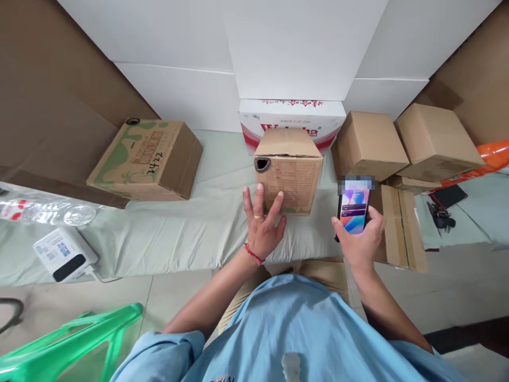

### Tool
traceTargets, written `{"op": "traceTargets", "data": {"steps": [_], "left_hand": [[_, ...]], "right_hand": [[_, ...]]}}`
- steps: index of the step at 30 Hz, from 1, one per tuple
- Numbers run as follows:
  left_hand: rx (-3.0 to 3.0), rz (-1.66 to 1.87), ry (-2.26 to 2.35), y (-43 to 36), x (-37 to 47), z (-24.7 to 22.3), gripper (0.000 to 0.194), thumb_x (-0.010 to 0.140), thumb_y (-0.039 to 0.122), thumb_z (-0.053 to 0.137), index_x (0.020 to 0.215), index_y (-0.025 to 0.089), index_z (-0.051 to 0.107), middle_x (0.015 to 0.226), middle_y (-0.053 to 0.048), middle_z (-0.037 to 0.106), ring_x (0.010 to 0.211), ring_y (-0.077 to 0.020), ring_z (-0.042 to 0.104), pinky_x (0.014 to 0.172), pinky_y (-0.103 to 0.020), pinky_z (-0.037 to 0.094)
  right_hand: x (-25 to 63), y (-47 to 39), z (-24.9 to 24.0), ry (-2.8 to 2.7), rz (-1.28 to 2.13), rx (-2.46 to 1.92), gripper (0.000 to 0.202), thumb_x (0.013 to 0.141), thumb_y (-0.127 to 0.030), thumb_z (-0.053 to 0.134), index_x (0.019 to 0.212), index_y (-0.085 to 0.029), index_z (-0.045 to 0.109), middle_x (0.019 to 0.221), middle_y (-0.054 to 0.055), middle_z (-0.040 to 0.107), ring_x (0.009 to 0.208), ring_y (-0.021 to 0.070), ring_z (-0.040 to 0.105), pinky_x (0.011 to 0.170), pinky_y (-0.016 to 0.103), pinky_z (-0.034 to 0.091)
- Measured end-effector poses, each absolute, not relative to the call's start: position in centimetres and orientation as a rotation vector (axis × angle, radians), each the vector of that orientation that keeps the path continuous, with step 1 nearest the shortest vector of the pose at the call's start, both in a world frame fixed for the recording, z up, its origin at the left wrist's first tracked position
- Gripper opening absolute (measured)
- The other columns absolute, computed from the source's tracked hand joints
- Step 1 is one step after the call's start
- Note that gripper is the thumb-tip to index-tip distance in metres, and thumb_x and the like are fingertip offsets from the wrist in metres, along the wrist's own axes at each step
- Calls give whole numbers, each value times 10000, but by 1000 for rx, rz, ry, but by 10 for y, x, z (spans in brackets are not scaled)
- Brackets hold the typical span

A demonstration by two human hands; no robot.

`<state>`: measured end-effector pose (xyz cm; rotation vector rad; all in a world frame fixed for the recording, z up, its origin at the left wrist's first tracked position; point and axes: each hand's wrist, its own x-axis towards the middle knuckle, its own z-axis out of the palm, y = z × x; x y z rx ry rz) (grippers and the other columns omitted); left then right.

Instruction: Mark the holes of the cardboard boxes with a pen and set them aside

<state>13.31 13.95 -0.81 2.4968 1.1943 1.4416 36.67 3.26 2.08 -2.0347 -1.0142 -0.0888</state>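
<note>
Fingers spread, my left hand (264, 228) reaches to the front lower part of a brown cardboard box (296, 183), its fingertips against or just in front of that face. A dark-rimmed hole shows at the box's upper left corner. In my right hand (363, 241) is a smartphone (353, 208) with its lit screen facing up, the thumb on one edge and fingers on the other. Behind the brown box stands a white and red carton (292, 110), partly covered by it.
At left lie a green-printed box (147, 159), a plastic bottle (59, 211) and a white power bank (66, 254) with a cable. Plain boxes (371, 143) and keys (441, 216) are at right. A green stool (71, 345) stands on the floor.
</note>
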Motion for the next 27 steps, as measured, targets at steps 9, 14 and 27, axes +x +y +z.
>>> {"op": "traceTargets", "data": {"steps": [9, 14, 27], "left_hand": [[2089, 1275, 1318, 107, 106, -46, 1090, 954, 256, 782, 1814, 276, 113, 1872, -289, 85, 1772, -429, 130, 1278, -663, 459], [1937, 1271, 1385, 100, 110, -71, 1486, 760, 687, 965, 1817, 269, 8, 1853, -319, 147, 1759, -461, 167, 1316, -666, 405], [1826, 1470, 1446, 144, 120, -101, 1527, 685, 804, 928, 1786, 161, 88, 1811, -334, 232, 1738, -474, 219, 1402, -633, 199]], "right_hand": [[356, -1, -28, -1271, 410, -2515, 737, 863, -478, 802, 1461, -171, 501, 1387, 179, 588, 1092, 342, 729, 862, 458, 615], [340, 12, -31, -1476, 466, -2446, 727, 893, -410, 811, 1485, -136, 490, 1424, 200, 583, 1197, 343, 720, 939, 445, 617], [357, 25, -34, -1580, 447, -1974, 621, 1005, -582, 677, 1446, -149, 614, 1472, 251, 613, 1381, 404, 600, 1166, 680, 539]]}}
